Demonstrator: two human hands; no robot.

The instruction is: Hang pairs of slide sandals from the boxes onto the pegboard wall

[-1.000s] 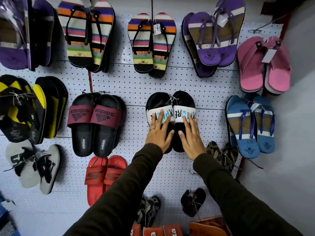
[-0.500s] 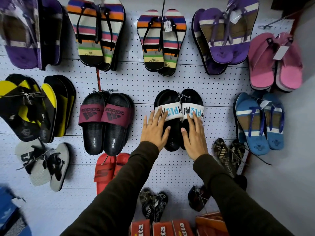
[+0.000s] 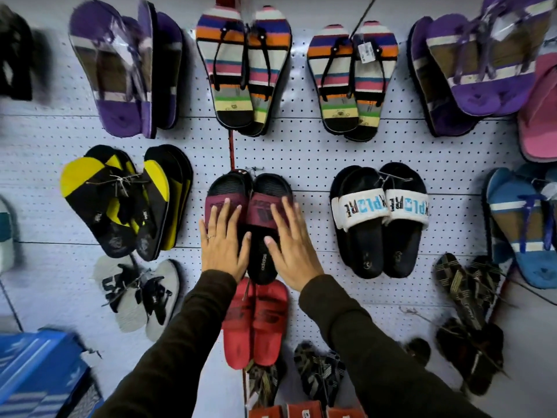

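Observation:
A pair of black slides with maroon straps (image 3: 262, 217) hangs on the white pegboard wall (image 3: 304, 152) at the centre. My left hand (image 3: 223, 245) lies flat on the left slide, fingers spread. The right slide is under my right hand (image 3: 294, 251), which also lies flat with fingers apart. Neither hand grips anything. To the right hangs a pair of black slides with white lettered straps (image 3: 380, 211), free of my hands.
Many other pairs hang around: striped flip-flops (image 3: 244, 70), purple ones (image 3: 126, 73), yellow-black ones (image 3: 120, 200), red slides (image 3: 256, 324) just below my hands. A blue shoe box (image 3: 39, 372) sits lower left; red boxes (image 3: 301, 410) lie along the bottom edge.
Both hands left the white-strapped slides and moved left onto the maroon-strapped pair. The view swung left and came closer to the wall.

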